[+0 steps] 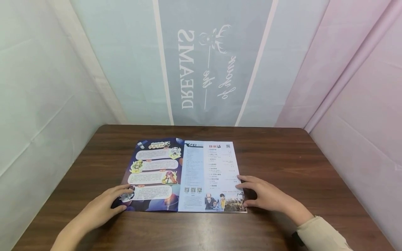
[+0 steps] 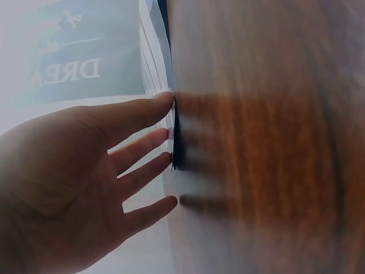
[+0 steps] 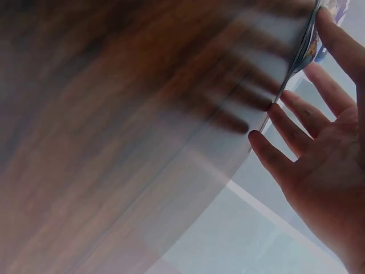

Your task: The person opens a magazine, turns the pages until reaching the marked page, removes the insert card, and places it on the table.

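An open magazine lies flat on the brown wooden table. Its left page is dark blue with white text bubbles and cartoon figures; the right one is white and pale blue with printed lists, small codes and pictures along the bottom. My left hand touches the lower left edge with fingers spread and the thumb near the corner. At the lower right edge, my right hand rests with its fingertips on the page border. In the left wrist view, the left hand has extended fingers along the page edge; the right hand looks similar in its own view.
Behind the table hangs a grey-blue cloth with white lettering and stripes. Pale fabric walls stand on both sides. A beige sleeve covers the right forearm, with a dark band at the wrist.
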`<state>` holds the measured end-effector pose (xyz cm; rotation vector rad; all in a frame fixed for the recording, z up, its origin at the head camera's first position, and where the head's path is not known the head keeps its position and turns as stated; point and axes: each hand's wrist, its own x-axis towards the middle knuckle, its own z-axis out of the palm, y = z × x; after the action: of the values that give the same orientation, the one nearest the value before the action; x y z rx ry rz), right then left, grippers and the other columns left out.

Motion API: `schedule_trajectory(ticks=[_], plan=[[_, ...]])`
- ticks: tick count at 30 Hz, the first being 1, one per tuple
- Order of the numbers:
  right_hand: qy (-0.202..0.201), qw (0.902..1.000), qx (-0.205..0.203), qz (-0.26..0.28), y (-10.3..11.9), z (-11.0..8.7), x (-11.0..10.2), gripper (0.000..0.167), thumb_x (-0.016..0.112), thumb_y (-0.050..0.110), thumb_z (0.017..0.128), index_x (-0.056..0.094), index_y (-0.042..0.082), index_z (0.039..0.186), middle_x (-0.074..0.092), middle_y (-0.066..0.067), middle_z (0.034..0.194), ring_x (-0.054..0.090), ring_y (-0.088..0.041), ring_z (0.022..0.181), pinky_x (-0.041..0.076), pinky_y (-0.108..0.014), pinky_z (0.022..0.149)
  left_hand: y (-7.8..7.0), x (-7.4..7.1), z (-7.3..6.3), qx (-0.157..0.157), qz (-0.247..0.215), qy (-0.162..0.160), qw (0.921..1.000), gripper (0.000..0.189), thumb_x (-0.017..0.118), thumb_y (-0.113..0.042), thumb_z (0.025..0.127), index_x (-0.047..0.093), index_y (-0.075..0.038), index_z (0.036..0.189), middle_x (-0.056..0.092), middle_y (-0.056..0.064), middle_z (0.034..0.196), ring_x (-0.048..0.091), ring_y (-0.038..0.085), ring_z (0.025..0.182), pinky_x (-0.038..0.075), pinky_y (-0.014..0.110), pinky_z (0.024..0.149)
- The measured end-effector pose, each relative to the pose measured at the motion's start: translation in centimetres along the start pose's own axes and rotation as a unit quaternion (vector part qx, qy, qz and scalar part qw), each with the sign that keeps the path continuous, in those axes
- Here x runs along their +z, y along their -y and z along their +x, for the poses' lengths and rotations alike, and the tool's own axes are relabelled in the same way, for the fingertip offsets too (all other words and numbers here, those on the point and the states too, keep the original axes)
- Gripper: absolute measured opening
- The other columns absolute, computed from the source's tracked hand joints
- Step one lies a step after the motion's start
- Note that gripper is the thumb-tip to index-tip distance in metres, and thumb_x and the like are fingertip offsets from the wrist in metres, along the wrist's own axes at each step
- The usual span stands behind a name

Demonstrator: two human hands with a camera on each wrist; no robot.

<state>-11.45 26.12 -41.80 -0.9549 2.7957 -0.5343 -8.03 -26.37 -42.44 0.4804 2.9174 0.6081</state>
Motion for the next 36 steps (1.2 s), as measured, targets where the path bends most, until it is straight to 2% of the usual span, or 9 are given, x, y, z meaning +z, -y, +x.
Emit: schedule_trajectory(ticks=[6,13,22,31,36], plan=[[-0.008,0.9999,0.005,-0.014,0.1,0.1,0.0,0.048,0.079,0.036,0.085,0.067,0.016,0.127,0.049,-0.012,0.147,0.048,-0.036,0.132,0.044,-0.055,0.102,0.0,0.1,0.2,0.001,0.005,-0.010,0.9999,0.043,0.080,-0.019,0.084,0.067,-0.017,0.125,0.055,0.019,0.137,0.049,0.046,0.126,0.045,0.067,0.092],[0.001,0.9998,0.019,-0.003,0.4,0.4,-0.3,0.044,0.075,0.039,0.087,0.069,0.017,0.125,0.051,-0.011,0.145,0.049,-0.036,0.131,0.044,-0.056,0.102,0.0,0.3,0.2,-0.001,0.011,-0.014,0.9998,0.045,0.081,-0.021,0.083,0.066,-0.016,0.125,0.055,0.018,0.136,0.050,0.046,0.125,0.045,0.067,0.091],[-0.019,0.9996,0.018,-0.009,0.5,0.9,-0.7,0.039,0.078,0.033,0.086,0.071,0.015,0.121,0.056,-0.012,0.140,0.051,-0.036,0.128,0.043,-0.055,0.104,-0.1,0.4,0.1,-0.009,0.011,-0.011,0.9998,0.048,0.081,-0.022,0.083,0.065,-0.015,0.128,0.054,0.017,0.137,0.050,0.045,0.125,0.046,0.066,0.090],[-0.046,0.9988,0.016,0.001,0.8,1.3,-1.1,0.037,0.079,0.030,0.085,0.072,0.015,0.118,0.058,-0.012,0.138,0.052,-0.034,0.128,0.042,-0.054,0.105,-0.1,0.6,0.2,0.002,0.018,-0.043,0.9989,0.048,0.082,-0.021,0.082,0.066,-0.014,0.126,0.058,0.015,0.133,0.053,0.042,0.122,0.048,0.063,0.090],[-0.073,0.9973,0.007,0.009,0.9,1.6,-1.2,0.034,0.080,0.026,0.084,0.072,0.016,0.115,0.059,-0.010,0.136,0.053,-0.031,0.128,0.042,-0.052,0.105,-0.9,0.6,0.8,0.006,0.014,-0.060,0.9981,0.044,0.080,-0.023,0.085,0.066,-0.015,0.126,0.060,0.012,0.131,0.055,0.040,0.121,0.049,0.062,0.090]])
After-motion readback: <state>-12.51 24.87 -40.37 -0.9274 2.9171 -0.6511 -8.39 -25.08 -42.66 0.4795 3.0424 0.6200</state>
